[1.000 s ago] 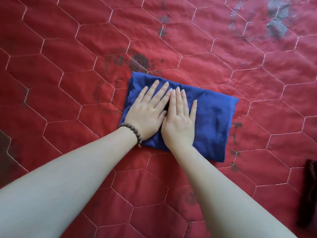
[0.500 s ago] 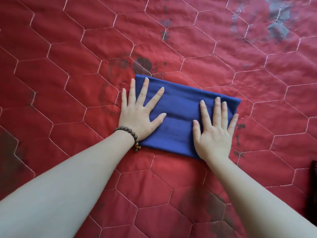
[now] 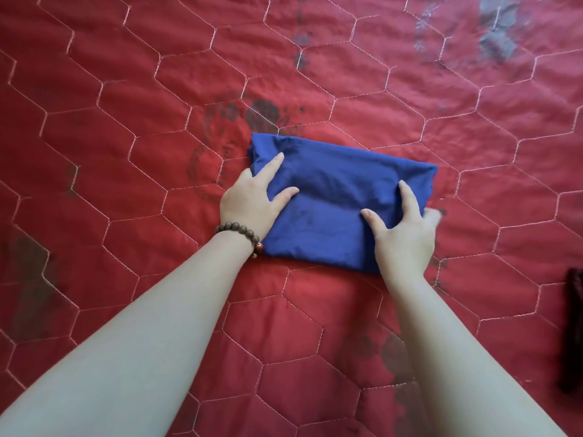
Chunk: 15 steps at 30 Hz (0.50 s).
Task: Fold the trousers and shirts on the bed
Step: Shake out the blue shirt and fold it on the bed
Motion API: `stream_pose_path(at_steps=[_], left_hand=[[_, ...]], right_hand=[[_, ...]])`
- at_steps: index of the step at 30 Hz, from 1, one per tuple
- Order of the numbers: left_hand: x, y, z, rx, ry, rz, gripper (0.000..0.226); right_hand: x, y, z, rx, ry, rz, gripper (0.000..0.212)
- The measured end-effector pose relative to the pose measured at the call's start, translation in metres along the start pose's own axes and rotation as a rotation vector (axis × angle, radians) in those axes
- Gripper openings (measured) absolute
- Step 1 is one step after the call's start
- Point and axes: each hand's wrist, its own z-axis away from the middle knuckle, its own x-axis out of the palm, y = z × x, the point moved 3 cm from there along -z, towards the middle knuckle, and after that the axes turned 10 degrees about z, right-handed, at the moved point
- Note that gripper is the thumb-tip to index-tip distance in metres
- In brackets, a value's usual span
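Note:
A blue garment (image 3: 334, 197), folded into a compact rectangle, lies in the middle of the red quilted bed (image 3: 126, 152). My left hand (image 3: 249, 203), with a bead bracelet on its wrist, grips the garment's left edge: thumb and forefinger lie on top and the other fingers are hidden under the cloth. At the right edge my right hand (image 3: 407, 238) grips it the same way, thumb and forefinger on top, the remaining fingers blurred at the side. The cloth bunches slightly between the two hands.
The red quilt with pale hexagon stitching and faded dark prints fills the view all round. A dark maroon piece of cloth (image 3: 572, 326) shows at the right edge, partly cut off.
My hands slid apart from the garment's middle to its two ends while lying flat. Now they have curled round the left and right edges, and the cloth has wrinkled.

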Motion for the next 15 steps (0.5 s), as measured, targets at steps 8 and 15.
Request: stream_pose_path(at_steps=[8, 15], left_hand=[[0.003, 0.001, 0.025, 0.006, -0.191, -0.055, 0.069], [0.020, 0.049, 0.106, -0.020, -0.312, -0.080, 0.088]], right_hand=[[-0.011, 0.016, 0.022, -0.030, -0.205, 0.005, 0.078], [-0.056, 0.091, 0.060, -0.006, -0.220, 0.166, 0.080]])
